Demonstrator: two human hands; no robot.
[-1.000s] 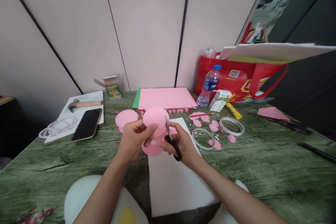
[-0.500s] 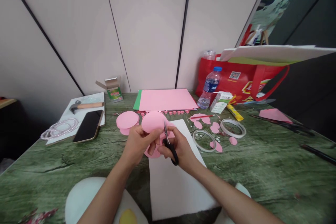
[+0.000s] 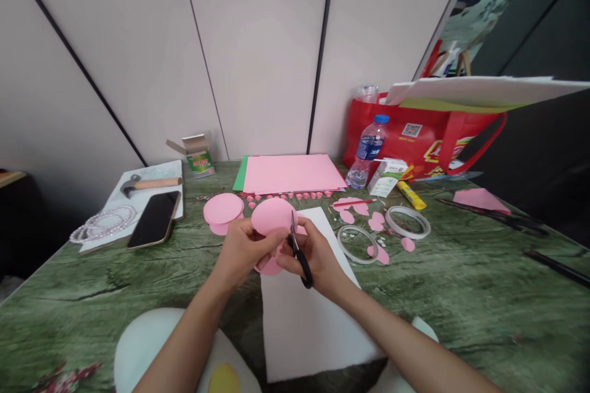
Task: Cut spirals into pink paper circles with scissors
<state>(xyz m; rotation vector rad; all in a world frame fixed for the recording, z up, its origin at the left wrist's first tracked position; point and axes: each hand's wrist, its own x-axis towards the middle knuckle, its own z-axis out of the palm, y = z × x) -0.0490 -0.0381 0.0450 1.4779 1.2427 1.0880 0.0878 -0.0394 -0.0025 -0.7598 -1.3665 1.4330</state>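
Observation:
Between thumb and fingers, my left hand (image 3: 244, 252) pinches a round pink paper piece (image 3: 271, 215). My right hand (image 3: 318, 258) is closed on the black-handled scissors (image 3: 302, 258), whose blades point up at the right edge of that pink piece. Whether the blades are parted is hard to tell. More pink paper shows behind and below the fingers. Under both hands lies a white sheet (image 3: 308, 325). To the left, round pink pieces (image 3: 224, 209) are stacked on the green table.
A phone (image 3: 155, 219) and a hammer (image 3: 152, 184) lie at left. Pink sheets (image 3: 290, 173) are at the back. Tape rolls (image 3: 408, 222), pink scraps, a glue stick (image 3: 411, 195), a bottle (image 3: 367, 150) and a red bag (image 3: 419, 141) stand or lie at right.
The pink piece has shifted slightly right and tilted in my left hand. The scissors have turned a little at its right edge. The view has moved slightly.

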